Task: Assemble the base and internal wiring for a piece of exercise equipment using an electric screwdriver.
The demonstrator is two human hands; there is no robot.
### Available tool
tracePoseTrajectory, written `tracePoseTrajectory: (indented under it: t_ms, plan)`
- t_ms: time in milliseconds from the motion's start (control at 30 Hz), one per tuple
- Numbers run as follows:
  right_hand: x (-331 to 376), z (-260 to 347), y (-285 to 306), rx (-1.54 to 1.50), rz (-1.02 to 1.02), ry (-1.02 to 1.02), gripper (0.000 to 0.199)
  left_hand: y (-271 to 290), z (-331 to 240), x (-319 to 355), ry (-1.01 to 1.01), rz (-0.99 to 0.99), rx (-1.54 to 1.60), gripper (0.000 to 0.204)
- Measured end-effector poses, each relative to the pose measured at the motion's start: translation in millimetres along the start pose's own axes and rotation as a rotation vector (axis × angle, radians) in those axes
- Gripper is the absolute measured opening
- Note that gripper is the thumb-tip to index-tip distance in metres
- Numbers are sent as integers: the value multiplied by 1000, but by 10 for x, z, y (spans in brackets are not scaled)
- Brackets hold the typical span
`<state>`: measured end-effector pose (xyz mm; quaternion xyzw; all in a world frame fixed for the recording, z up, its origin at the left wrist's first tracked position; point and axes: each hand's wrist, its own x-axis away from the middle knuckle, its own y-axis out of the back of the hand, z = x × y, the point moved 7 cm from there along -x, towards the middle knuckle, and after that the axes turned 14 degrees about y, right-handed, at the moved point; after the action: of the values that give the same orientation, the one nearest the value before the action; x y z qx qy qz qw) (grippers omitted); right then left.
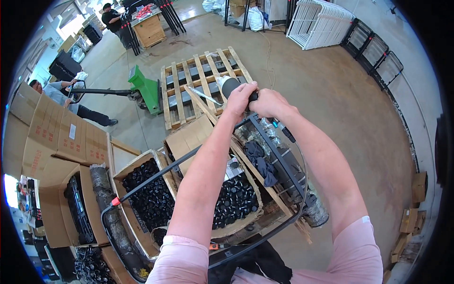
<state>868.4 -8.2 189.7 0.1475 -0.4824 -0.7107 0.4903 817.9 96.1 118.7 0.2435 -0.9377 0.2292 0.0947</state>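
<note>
1. Left hand (240, 97) and right hand (270, 102) both clamped round the grey-black tool (230, 86), held above the black metal frame (265, 137).
2. Tool looks rigid and fairly heavy; best held at the barrel, hose (302, 165) trailing.
3. Boxes of black caps (151, 199), rag (262, 163) and wooden pallet (198, 85) crowd underneath.

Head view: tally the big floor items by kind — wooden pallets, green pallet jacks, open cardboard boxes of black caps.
Wooden pallet: 1
Green pallet jack: 1
Open cardboard boxes of black caps: 2, left box and right box
Total: 4
</note>
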Motion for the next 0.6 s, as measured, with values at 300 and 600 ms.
tracePoseTrajectory:
  t_ms: [300,600]
  plan:
    - [-34,-1,-33,16,94,-1,37,28,40,-71,-16,-12,13,32]
    - [-95,10,-118,4,60,34,37,120,109,-68,5,-64,-22,34]
